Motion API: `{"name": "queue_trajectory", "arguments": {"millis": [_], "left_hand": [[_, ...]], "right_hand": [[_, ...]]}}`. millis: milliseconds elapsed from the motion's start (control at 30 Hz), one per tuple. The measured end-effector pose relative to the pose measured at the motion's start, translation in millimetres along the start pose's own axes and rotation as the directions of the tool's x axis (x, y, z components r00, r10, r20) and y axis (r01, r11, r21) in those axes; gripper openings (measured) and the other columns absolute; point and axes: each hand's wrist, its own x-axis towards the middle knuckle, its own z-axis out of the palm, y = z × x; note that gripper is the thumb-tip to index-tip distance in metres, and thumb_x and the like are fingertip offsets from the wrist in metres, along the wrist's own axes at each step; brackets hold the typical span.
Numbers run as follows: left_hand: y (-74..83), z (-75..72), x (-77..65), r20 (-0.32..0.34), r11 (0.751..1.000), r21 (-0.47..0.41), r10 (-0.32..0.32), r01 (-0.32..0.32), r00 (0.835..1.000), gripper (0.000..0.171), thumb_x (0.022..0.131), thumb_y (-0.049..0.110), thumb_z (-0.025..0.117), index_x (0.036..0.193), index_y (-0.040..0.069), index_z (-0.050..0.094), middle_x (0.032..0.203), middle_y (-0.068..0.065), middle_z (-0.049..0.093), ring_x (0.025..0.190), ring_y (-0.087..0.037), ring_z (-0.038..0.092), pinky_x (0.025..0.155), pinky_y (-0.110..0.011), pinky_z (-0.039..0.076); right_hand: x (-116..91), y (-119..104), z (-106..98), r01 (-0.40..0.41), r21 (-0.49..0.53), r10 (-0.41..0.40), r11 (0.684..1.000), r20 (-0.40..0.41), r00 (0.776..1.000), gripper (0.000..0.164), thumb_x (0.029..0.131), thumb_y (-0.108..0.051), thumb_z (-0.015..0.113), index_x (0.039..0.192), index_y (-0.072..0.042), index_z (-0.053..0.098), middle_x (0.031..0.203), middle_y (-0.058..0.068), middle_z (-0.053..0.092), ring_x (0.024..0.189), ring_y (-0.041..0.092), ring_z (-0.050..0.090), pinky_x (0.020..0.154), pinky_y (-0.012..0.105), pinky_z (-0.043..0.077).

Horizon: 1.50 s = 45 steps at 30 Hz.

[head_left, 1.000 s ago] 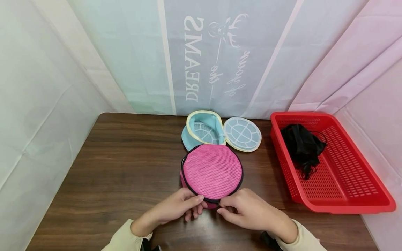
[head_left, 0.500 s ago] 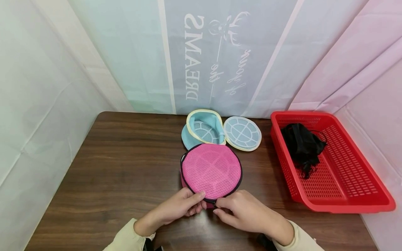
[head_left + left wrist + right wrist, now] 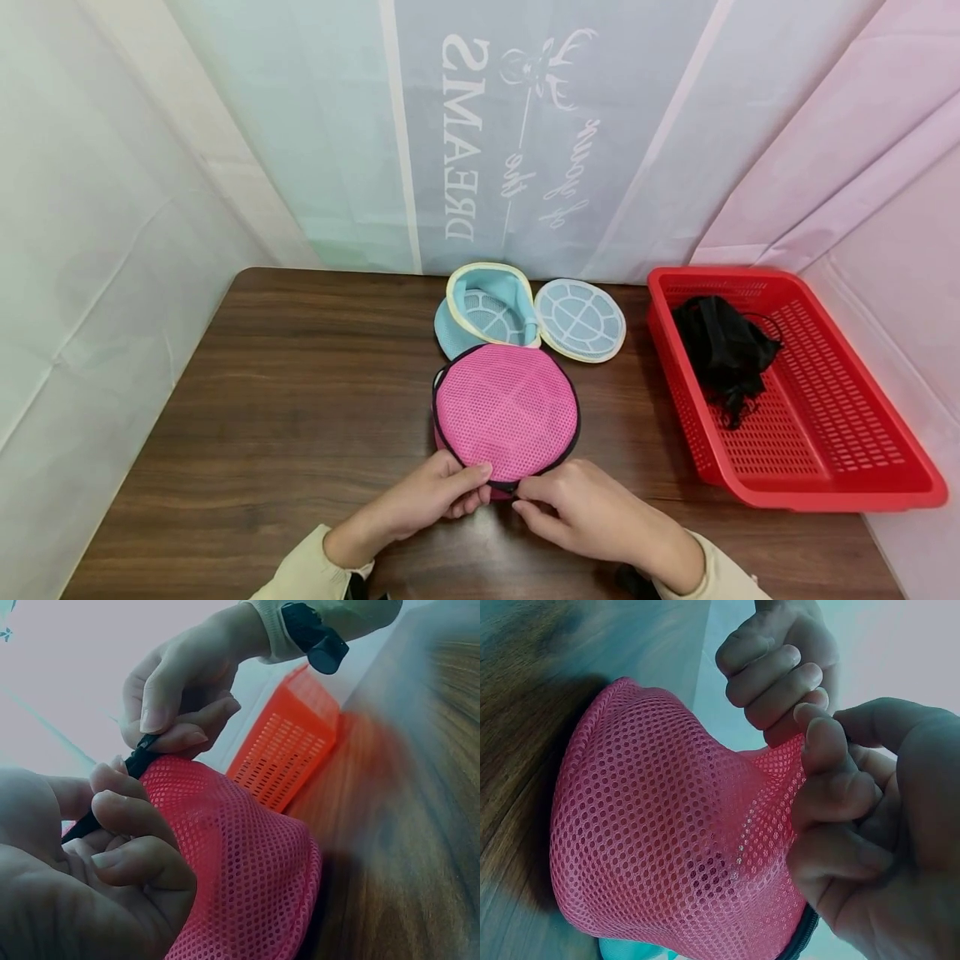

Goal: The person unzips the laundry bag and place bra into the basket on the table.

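A round pink mesh laundry bag [image 3: 508, 412] with black edging stands on the table at the near middle. My left hand [image 3: 442, 493] grips its black rim at the front, thumb on top and fingers curled below. Just to the right, my right hand [image 3: 581, 508] pinches the zipper pull at that same rim. The left wrist view shows the black zipper band [image 3: 141, 759] running between both hands, with the pull largely covered by the right thumb and finger. In the right wrist view the mesh side [image 3: 667, 825] is drawn up toward the fingers.
Behind the pink bag sits an open light-blue mesh bag [image 3: 491, 304] with yellow trim, its round lid [image 3: 579, 321] folded out to the right. A red plastic basket [image 3: 825, 492] at the right holds a black cloth bundle [image 3: 723, 346]. A printed curtain hangs behind the wooden table [image 3: 300, 375].
The left hand's fingers have curled in closer under the rim. Both hands stay at the front of the pink bag, with only slight shifts.
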Motion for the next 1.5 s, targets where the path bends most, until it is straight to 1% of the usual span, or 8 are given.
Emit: {"name": "queue_trajectory", "arguments": {"millis": [200,300,467,733,933,1200,1333,1500], "left_hand": [[1.3,1.9,-0.4,-0.025,1.000,0.030,-0.006,0.006,1.000,0.051,0.108,0.022,0.050,0.089,-0.025,0.053,0.067,0.008,0.053,0.056,0.001,0.039,0.052,-0.014,0.033],[2.1,2.7,-0.1,-0.029,0.999,0.041,-0.012,0.013,1.000,0.050,0.108,0.023,0.051,0.089,-0.023,0.054,0.067,0.007,0.053,0.056,0.001,0.039,0.052,-0.015,0.033],[1.9,2.3,0.0,-0.023,0.998,0.062,-0.003,0.004,1.000,0.048,0.108,0.022,0.050,0.085,-0.020,0.055,0.066,0.006,0.051,0.055,0.000,0.039,0.052,-0.016,0.032],[3.4,1.7,-0.8,-0.005,0.997,0.074,-0.001,0.002,1.000,0.048,0.108,0.022,0.049,0.084,-0.019,0.055,0.065,0.005,0.051,0.055,0.000,0.040,0.053,-0.016,0.033],[2.5,0.0,-2.4,0.015,0.998,0.068,0.010,-0.011,1.000,0.047,0.108,0.021,0.048,0.084,-0.019,0.053,0.064,0.005,0.048,0.055,-0.001,0.037,0.053,-0.016,0.031],[-1.2,-3.4,-1.7,0.035,0.999,0.032,-0.003,0.002,0.999,0.049,0.108,0.022,0.047,0.082,-0.019,0.047,0.065,0.008,0.047,0.056,-0.001,0.037,0.054,-0.016,0.032],[-1.2,-3.9,-1.7,0.035,0.999,0.033,0.000,-0.001,0.999,0.048,0.108,0.021,0.047,0.082,-0.019,0.046,0.065,0.008,0.048,0.056,-0.001,0.038,0.054,-0.017,0.032],[0.3,-4.8,-2.5,0.046,1.000,0.025,0.013,-0.014,0.999,0.047,0.108,0.020,0.046,0.080,-0.018,0.044,0.064,0.007,0.046,0.055,-0.001,0.037,0.053,-0.018,0.030]], "right_hand": [[-1,-1,0,-0.043,-0.089,0.036,0.995,-0.086,0.996,0.038,0.088,-0.014,0.074,0.068,-0.031,0.046,0.063,-0.023,0.031,0.058,-0.013,0.023,0.049,0.004,0.022],[-1,-1,0,-0.043,-0.121,0.029,0.992,-0.112,0.993,0.038,0.085,-0.014,0.075,0.067,-0.030,0.045,0.063,-0.023,0.029,0.057,-0.011,0.023,0.048,0.005,0.022],[-3,1,-3,-0.042,-0.180,0.013,0.983,-0.158,0.987,0.039,0.081,-0.014,0.076,0.065,-0.030,0.045,0.061,-0.021,0.026,0.055,-0.009,0.023,0.047,0.007,0.021],[-7,4,-8,-0.059,-0.178,0.031,0.982,-0.155,0.987,0.039,0.080,-0.013,0.077,0.064,-0.030,0.045,0.060,-0.020,0.026,0.054,-0.008,0.023,0.046,0.008,0.021],[-12,9,-14,-0.074,-0.187,0.040,0.980,-0.178,0.983,0.041,0.079,-0.012,0.077,0.064,-0.030,0.043,0.061,-0.022,0.024,0.056,-0.009,0.021,0.047,0.008,0.019],[-21,15,-28,-0.180,-0.207,0.143,0.962,-0.183,0.973,0.043,0.078,-0.009,0.075,0.064,-0.031,0.041,0.063,-0.025,0.022,0.057,-0.011,0.021,0.051,0.010,0.014],[-24,19,-32,-0.194,-0.228,0.150,0.954,-0.200,0.968,0.043,0.076,-0.008,0.074,0.063,-0.032,0.040,0.062,-0.026,0.023,0.056,-0.011,0.023,0.051,0.010,0.016],[-26,27,-37,-0.211,-0.243,0.160,0.947,-0.215,0.963,0.043,0.076,-0.007,0.074,0.063,-0.033,0.042,0.060,-0.026,0.026,0.055,-0.011,0.026,0.049,0.010,0.019]]}}
